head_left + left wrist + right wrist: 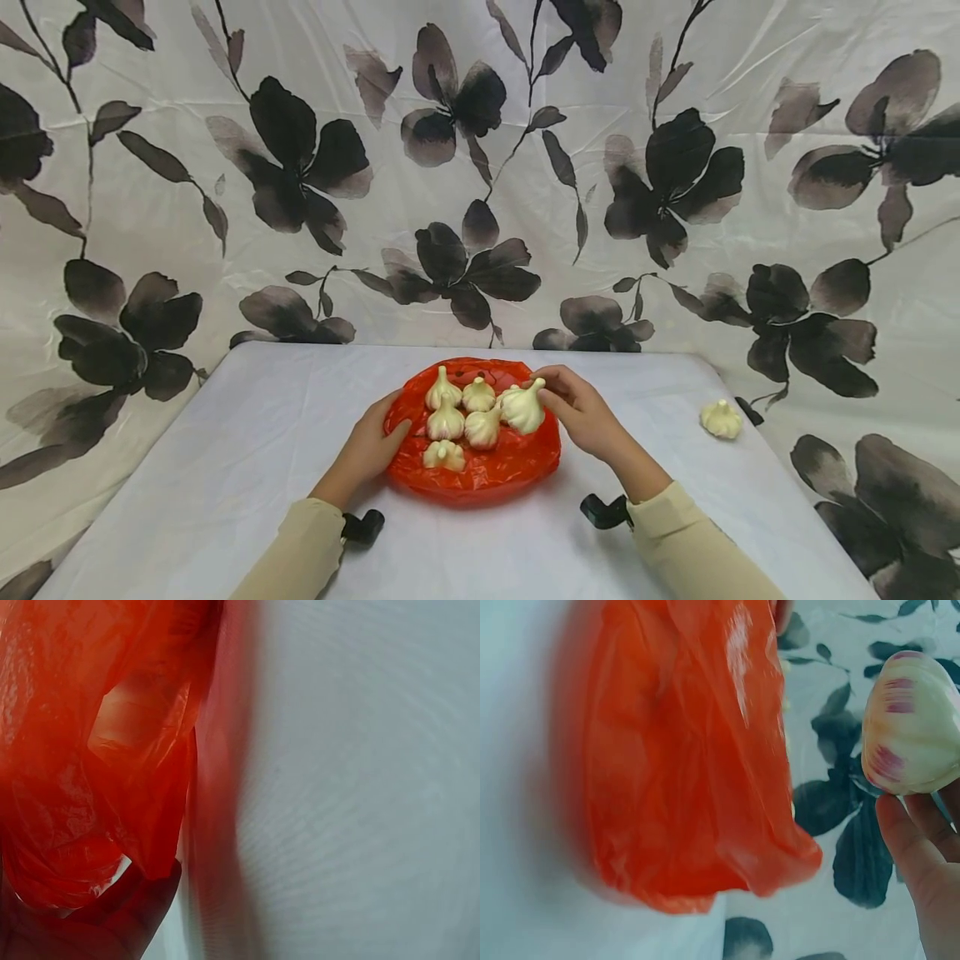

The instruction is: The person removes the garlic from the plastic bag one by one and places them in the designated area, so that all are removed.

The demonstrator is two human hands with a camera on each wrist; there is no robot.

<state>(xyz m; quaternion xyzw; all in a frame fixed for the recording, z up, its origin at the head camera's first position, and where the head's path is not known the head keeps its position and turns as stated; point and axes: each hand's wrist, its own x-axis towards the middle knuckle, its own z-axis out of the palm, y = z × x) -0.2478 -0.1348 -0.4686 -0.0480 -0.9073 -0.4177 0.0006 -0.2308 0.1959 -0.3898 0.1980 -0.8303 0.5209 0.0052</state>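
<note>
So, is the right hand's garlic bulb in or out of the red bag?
Out: in the right wrist view, the right hand holds the garlic bulb apart from the red bag, floral cloth showing between.

Room type unclear, floral curtain (555,208), white table (270,408)

Dark blossoms behind a pale bench (480,550)

A whitish sheet (555,308), printed with black and grey-brown flowers, leaves and thin stems, filled the background and ran down past both sides of the bench. Fine creases crossed it, and a faint sheen showed toward the upper right. The bench had a plain, smooth white top, its far edge straight with rounded corners. Light fell softly, with a slightly warmer cast at the lower left.
</note>
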